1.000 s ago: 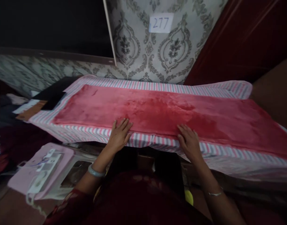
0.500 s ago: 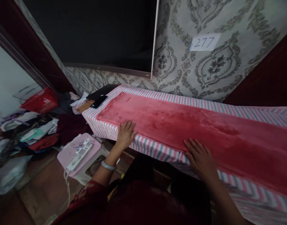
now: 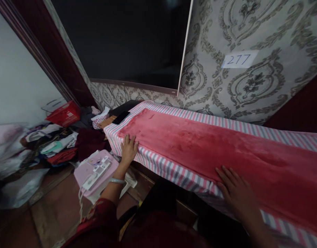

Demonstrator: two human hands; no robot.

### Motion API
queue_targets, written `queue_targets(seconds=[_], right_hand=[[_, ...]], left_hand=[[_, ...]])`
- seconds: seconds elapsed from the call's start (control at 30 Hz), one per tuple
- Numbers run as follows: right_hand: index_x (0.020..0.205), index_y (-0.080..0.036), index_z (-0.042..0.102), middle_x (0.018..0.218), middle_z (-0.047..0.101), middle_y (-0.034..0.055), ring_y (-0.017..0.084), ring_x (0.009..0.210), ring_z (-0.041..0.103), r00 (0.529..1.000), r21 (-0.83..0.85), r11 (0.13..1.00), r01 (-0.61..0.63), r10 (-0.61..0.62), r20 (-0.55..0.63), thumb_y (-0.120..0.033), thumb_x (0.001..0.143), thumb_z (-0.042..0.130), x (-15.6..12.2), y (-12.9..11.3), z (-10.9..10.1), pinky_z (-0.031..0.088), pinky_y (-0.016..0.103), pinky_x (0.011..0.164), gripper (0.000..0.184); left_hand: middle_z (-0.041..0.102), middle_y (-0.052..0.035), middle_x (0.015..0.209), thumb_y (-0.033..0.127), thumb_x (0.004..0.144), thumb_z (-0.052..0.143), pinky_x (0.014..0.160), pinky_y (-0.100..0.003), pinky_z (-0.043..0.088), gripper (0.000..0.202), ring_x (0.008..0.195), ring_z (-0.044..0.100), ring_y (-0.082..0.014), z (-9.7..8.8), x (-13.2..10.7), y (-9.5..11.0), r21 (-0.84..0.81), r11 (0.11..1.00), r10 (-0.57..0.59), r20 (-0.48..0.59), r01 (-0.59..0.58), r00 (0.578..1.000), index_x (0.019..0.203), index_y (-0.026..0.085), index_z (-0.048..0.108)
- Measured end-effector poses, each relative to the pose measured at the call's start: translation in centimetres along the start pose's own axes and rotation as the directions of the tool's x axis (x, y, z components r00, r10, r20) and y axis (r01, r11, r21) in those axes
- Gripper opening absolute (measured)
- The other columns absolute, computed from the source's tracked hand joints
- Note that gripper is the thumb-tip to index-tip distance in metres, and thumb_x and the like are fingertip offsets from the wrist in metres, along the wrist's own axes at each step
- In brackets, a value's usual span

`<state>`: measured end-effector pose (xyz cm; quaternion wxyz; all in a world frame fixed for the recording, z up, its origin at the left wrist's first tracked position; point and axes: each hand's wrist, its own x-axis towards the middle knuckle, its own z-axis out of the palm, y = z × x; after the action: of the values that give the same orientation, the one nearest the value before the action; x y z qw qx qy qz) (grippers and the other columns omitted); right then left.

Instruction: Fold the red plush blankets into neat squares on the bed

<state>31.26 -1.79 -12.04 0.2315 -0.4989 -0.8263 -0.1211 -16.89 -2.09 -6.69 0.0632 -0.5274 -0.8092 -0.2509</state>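
Note:
A long strip of red plush cloth lies spread over a striped pink, grey and white cloth that covers a long low stand. My left hand rests with fingers outstretched on the near edge of the red cloth, close to its left end. Flat on the same near edge, farther right, is my right hand, its fingers extended. Neither hand grips anything. The red cloth shows a few wrinkles toward the right and runs out of view there.
A black phone lies at the stand's left end. Below it stands a pink stool with a white power strip on top. Clothes and a red basket are heaped at left. A large TV hangs behind.
My left hand has slid left along the near edge toward the red cloth's left end. My right hand stays on the cloth's near edge. The camera view has shifted.

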Motion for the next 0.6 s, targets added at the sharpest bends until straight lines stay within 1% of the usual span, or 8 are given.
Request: queue_targets(seconds=[0.1,0.2,0.27,0.33,0.4,0.47,0.53,0.6], right_hand=[[0.142,-0.025,0.062,0.146,0.062,0.0097,0.032,0.138,0.052,1.000,0.011,1.000,-0.014,0.014,0.001,-0.041,0.101,0.035,-0.1,0.1,0.2,0.042,0.053,0.109,0.052],[0.143,-0.026,0.062,0.147,0.061,0.0100,0.032,0.138,0.052,1.000,0.024,1.000,-0.012,0.012,-0.001,-0.042,0.101,0.034,-0.1,0.2,0.3,0.042,0.054,0.109,0.053],[0.142,-0.025,0.063,0.147,0.061,0.0105,0.032,0.137,0.053,1.000,0.029,1.000,-0.005,0.005,-0.006,-0.042,0.101,0.033,0.0,0.1,0.3,0.043,0.054,0.109,0.053],[0.142,-0.026,0.063,0.146,0.062,0.0102,0.032,0.137,0.053,1.000,0.026,1.000,-0.013,0.013,-0.003,-0.042,0.101,0.034,0.0,0.0,0.2,0.043,0.054,0.109,0.052],[0.142,-0.027,0.063,0.145,0.063,0.0097,0.032,0.137,0.053,1.000,0.019,0.999,-0.030,0.030,0.005,-0.041,0.102,0.035,0.1,-0.2,0.0,0.042,0.054,0.109,0.051],[0.142,-0.026,0.063,0.146,0.062,0.0098,0.032,0.137,0.053,0.999,0.012,0.999,-0.039,0.039,0.008,-0.041,0.102,0.036,0.2,-0.4,-0.2,0.042,0.054,0.109,0.050],[0.141,-0.026,0.064,0.146,0.062,0.0098,0.031,0.137,0.053,0.999,0.006,0.999,-0.035,0.034,0.006,-0.040,0.102,0.036,0.3,-0.5,-0.3,0.042,0.054,0.109,0.050],[0.141,-0.025,0.063,0.147,0.062,0.0100,0.031,0.137,0.053,1.000,-0.003,1.000,-0.026,0.026,0.005,-0.040,0.103,0.035,0.4,-0.6,-0.4,0.042,0.054,0.109,0.050]], left_hand=[[0.041,-0.0242,0.160,0.037,0.101,0.043,0.115,-0.066,0.034,0.049,0.152,0.033,-0.0370,-0.5,1.0,-1.0,0.001,1.000,-0.026,-0.017,0.026,1.000,0.142,0.015,0.060],[0.043,-0.0238,0.158,0.036,0.100,0.043,0.117,-0.065,0.033,0.045,0.152,0.033,-0.0379,-1.2,2.2,-2.0,-0.015,0.999,-0.049,-0.056,0.049,0.997,0.133,0.015,0.065],[0.045,-0.0229,0.156,0.034,0.097,0.047,0.118,-0.059,0.035,0.041,0.149,0.038,-0.0374,-1.8,3.1,-2.7,-0.067,0.994,-0.093,-0.088,0.087,0.992,0.126,0.015,0.069],[0.049,-0.0234,0.152,0.033,0.093,0.052,0.117,-0.053,0.038,0.041,0.144,0.044,-0.0366,-2.4,4.0,-3.4,-0.133,0.978,-0.177,-0.120,0.161,0.977,0.125,0.014,0.068],[0.051,-0.0261,0.147,0.033,0.092,0.053,0.112,-0.051,0.043,0.048,0.136,0.051,-0.0367,-2.9,4.9,-3.9,-0.178,0.951,-0.277,-0.134,0.252,0.951,0.133,0.010,0.061],[0.057,-0.0278,0.138,0.036,0.091,0.053,0.103,-0.051,0.049,0.054,0.124,0.059,-0.0370,-3.2,5.7,-4.4,-0.190,0.925,-0.355,-0.115,0.330,0.928,0.136,0.007,0.056],[0.064,-0.0258,0.124,0.040,0.090,0.055,0.094,-0.048,0.052,0.051,0.111,0.065,-0.0358,-3.5,6.6,-4.7,-0.197,0.895,-0.420,-0.071,0.400,0.905,0.127,0.006,0.060],[0.069,-0.0208,0.105,0.043,0.085,0.062,0.087,-0.044,0.053,0.042,0.102,0.067,-0.0350,-3.7,7.4,-5.1,-0.201,0.868,-0.466,-0.015,0.454,0.885,0.109,0.009,0.067]])
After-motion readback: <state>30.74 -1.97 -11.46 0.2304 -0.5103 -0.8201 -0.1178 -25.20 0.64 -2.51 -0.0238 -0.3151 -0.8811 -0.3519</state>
